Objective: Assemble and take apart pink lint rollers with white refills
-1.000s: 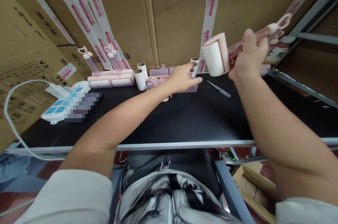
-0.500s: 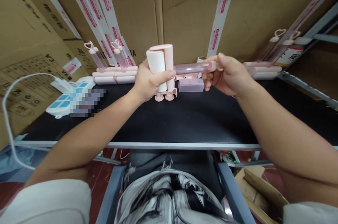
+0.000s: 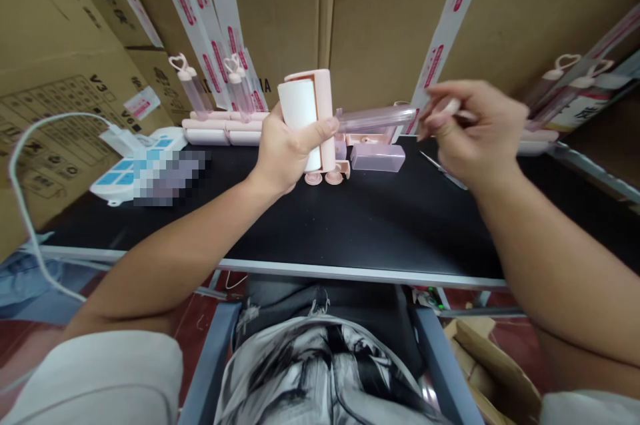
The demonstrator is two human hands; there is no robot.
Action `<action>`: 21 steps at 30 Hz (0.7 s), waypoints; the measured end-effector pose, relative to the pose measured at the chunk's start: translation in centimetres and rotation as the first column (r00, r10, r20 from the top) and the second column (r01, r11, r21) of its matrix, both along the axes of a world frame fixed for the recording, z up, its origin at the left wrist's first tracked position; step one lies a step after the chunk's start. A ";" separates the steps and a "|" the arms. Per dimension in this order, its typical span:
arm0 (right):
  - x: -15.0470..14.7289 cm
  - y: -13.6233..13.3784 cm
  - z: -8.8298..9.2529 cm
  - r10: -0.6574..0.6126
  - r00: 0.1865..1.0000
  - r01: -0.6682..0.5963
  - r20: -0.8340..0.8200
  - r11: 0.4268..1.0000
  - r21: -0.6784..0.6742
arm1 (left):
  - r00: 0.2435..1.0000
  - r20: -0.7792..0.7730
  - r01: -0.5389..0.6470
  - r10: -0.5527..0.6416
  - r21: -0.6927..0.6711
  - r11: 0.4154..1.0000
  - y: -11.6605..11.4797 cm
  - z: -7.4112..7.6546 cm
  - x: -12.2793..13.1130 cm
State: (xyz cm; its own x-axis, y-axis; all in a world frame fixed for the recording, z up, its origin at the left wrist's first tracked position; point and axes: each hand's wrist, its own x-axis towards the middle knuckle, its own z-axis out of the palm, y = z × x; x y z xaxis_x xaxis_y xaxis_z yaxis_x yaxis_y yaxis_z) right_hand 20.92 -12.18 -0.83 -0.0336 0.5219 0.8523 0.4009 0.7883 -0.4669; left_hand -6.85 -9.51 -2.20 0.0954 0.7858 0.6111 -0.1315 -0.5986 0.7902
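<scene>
Clamping the pink-and-white housing (image 3: pixel 327 115) above the tabletop (image 3: pixel 400 225), the left hand (image 3: pixel 283 155) apparently steadies it so the clear tube (image 3: pixel 377 119) at its side points toward the right hand (image 3: pixel 480 131), whose bent fingers pinch a pink piece (image 3: pixel 453 107) apart from the tube's end.

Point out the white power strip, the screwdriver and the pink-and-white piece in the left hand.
White power strip (image 3: pixel 123 171), head view: its top face.
Screwdriver (image 3: pixel 456 180), head view: its handle.
Pink-and-white piece (image 3: pixel 299 107), head view: its white part.
</scene>
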 end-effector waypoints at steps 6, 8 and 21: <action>4.6 2.4 1.3 -0.284 0.940 0.340 0.188 0.810 -0.477 | 0.994 0.104 -0.016 0.014 0.013 1.000 1.6 0.7 -1.3; 5.4 2.9 1.1 -0.142 0.865 0.448 0.482 0.652 -0.612 | 0.995 0.099 -0.012 0.010 0.019 1.000 1.8 0.7 -1.5; 2.4 2.4 -0.9 0.442 0.466 0.570 0.766 0.513 -0.642 | 0.978 -0.117 0.158 -0.173 -0.122 0.980 -0.3 0.0 -0.6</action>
